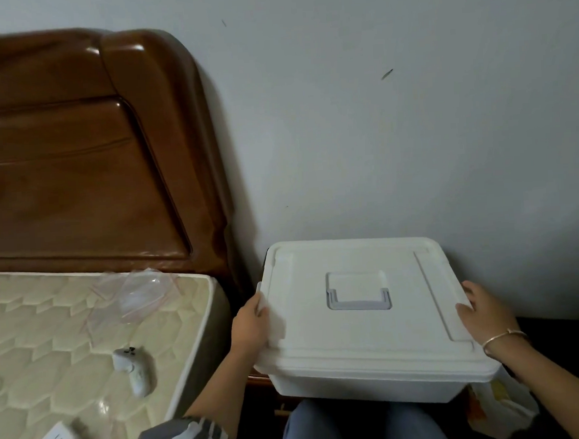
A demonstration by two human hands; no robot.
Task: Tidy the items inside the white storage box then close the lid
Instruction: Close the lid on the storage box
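The white storage box (359, 389) sits across the person's jeans-clad knees (328, 430), its far edge close to the pale wall (377, 129), just right of the mattress (51, 335) corner. Its lid (366, 340) lies flat on top, matte white with a raised border and a grey handle (359, 302) folded into a recess at the centre; whatever is inside is hidden. The left hand (250, 327) curls round the lid's left edge, and the right hand (487, 312), wearing a thin bracelet (502, 337), grips the right edge with its thumb on top.
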